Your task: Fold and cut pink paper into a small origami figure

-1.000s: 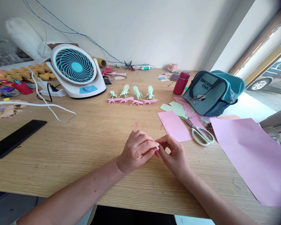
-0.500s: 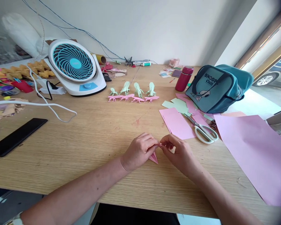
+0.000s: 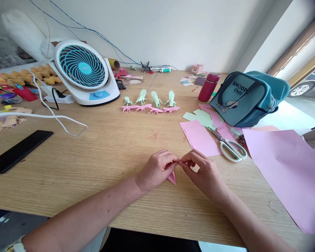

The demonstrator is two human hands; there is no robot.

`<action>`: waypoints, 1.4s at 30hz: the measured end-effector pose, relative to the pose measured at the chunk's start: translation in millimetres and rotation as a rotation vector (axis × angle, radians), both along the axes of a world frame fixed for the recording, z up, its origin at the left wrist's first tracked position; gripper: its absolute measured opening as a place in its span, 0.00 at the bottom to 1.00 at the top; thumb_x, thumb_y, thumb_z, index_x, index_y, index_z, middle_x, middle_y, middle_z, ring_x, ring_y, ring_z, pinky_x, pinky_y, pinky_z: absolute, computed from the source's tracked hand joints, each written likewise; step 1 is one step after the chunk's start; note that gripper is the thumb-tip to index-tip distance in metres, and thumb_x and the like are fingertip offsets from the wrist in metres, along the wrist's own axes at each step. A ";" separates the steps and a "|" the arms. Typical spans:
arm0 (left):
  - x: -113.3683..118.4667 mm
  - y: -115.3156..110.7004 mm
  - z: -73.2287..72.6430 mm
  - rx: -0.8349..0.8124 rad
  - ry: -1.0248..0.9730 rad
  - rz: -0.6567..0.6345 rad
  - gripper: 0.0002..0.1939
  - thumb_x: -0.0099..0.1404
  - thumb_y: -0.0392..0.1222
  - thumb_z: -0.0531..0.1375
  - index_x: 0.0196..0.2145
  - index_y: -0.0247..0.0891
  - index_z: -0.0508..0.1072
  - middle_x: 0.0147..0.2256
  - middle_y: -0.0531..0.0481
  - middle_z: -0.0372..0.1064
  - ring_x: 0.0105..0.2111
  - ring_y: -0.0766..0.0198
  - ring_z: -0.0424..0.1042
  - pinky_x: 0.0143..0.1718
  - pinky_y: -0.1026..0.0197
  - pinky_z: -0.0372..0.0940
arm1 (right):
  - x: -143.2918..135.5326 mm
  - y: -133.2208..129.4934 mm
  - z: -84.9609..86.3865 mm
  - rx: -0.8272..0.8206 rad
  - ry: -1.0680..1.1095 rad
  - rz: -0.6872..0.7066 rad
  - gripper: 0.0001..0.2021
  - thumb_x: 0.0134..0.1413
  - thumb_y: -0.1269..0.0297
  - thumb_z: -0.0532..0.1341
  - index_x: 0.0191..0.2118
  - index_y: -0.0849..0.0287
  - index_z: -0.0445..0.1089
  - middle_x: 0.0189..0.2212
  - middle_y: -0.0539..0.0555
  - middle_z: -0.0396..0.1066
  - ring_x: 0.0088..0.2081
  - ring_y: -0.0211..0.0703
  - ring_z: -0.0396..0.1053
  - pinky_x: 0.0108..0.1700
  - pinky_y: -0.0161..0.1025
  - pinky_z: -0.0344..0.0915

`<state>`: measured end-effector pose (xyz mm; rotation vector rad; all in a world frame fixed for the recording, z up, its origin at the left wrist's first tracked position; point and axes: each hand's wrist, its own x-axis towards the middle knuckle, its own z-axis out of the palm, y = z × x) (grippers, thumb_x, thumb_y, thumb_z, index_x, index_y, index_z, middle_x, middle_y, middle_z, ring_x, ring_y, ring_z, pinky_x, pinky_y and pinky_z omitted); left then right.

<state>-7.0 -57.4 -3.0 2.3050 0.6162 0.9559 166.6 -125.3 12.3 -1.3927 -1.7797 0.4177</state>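
Observation:
Between my two hands is a small folded piece of pink paper (image 3: 172,177), mostly hidden by my fingers; one pointed end sticks out below. My left hand (image 3: 157,167) is closed over its body. With thumb and index finger, my right hand (image 3: 199,169) pinches a thin end of it, fingertips touching those of the left. Beyond the hands, several folded pink paper figures (image 3: 155,110) lie in a row, with several upright pale green paper figures (image 3: 155,99) just behind them.
To the right lie stacked pink sheets (image 3: 199,138), white-handled scissors (image 3: 232,150), paper scraps (image 3: 202,117) and a large pink sheet (image 3: 286,168). A red flask (image 3: 209,87) and a teal bag (image 3: 241,99) stand behind. At left are a fan (image 3: 86,70), a white cable (image 3: 60,122) and a black slab (image 3: 21,150).
The view has shifted slightly. Both hands keep their grip at nearly the same spot, and the paper's pointed end has turned a little.

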 end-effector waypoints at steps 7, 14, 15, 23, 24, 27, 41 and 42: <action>-0.4 -0.2 -0.7 0.013 -0.007 -0.017 0.05 0.68 0.32 0.58 0.34 0.36 0.74 0.30 0.50 0.71 0.33 0.64 0.70 0.37 0.63 0.65 | -0.8 -0.3 -1.6 0.030 -0.008 0.000 0.06 0.59 0.75 0.60 0.33 0.56 0.69 0.29 0.50 0.68 0.29 0.37 0.67 0.31 0.34 0.65; -0.2 1.2 -0.2 -0.015 0.007 -0.025 0.06 0.68 0.33 0.57 0.35 0.36 0.74 0.30 0.49 0.71 0.33 0.63 0.70 0.37 0.62 0.65 | 1.5 1.0 -0.1 0.017 -0.003 0.037 0.06 0.60 0.73 0.60 0.33 0.57 0.68 0.29 0.50 0.67 0.29 0.37 0.67 0.30 0.33 0.64; -0.2 1.5 0.0 -0.023 0.011 -0.023 0.06 0.69 0.33 0.57 0.35 0.36 0.75 0.30 0.49 0.71 0.33 0.63 0.70 0.37 0.62 0.64 | 2.1 1.4 0.5 0.017 -0.007 0.049 0.05 0.60 0.73 0.60 0.34 0.56 0.69 0.30 0.50 0.67 0.29 0.37 0.67 0.31 0.33 0.64; -0.9 1.8 2.0 -0.019 0.043 -0.043 0.07 0.71 0.35 0.55 0.39 0.37 0.74 0.32 0.49 0.71 0.36 0.62 0.69 0.40 0.61 0.64 | 9.4 1.2 2.1 0.066 -0.135 0.127 0.08 0.62 0.76 0.56 0.39 0.56 0.68 0.34 0.52 0.68 0.32 0.39 0.67 0.34 0.36 0.64; -0.8 1.6 2.4 -0.022 0.038 -0.039 0.07 0.71 0.35 0.55 0.39 0.37 0.73 0.32 0.49 0.71 0.37 0.62 0.69 0.40 0.61 0.64 | 9.6 1.0 2.4 0.057 -0.133 0.112 0.08 0.62 0.76 0.56 0.39 0.56 0.68 0.33 0.52 0.68 0.32 0.38 0.67 0.34 0.36 0.64; -0.6 0.8 3.7 -0.028 0.018 -0.014 0.04 0.70 0.35 0.56 0.39 0.37 0.71 0.33 0.50 0.70 0.36 0.63 0.68 0.39 0.62 0.63 | 9.0 0.8 3.3 0.013 -0.077 0.070 0.06 0.61 0.75 0.57 0.36 0.56 0.67 0.30 0.50 0.68 0.30 0.37 0.66 0.33 0.35 0.63; 3.7 -4.5 7.3 -0.203 -0.154 0.093 0.05 0.64 0.30 0.59 0.35 0.38 0.68 0.32 0.54 0.71 0.30 0.70 0.68 0.33 0.67 0.62 | -3.9 4.9 -10.9 -0.320 0.296 0.043 0.06 0.60 0.63 0.59 0.38 0.59 0.70 0.29 0.52 0.71 0.28 0.38 0.65 0.29 0.34 0.63; 4.3 -5.1 7.9 -0.212 -0.163 0.090 0.05 0.64 0.30 0.59 0.34 0.38 0.68 0.31 0.54 0.71 0.30 0.70 0.68 0.33 0.67 0.62 | -5.2 5.2 -13.2 -0.307 0.301 0.036 0.06 0.60 0.63 0.59 0.39 0.59 0.70 0.29 0.52 0.72 0.28 0.38 0.65 0.29 0.34 0.63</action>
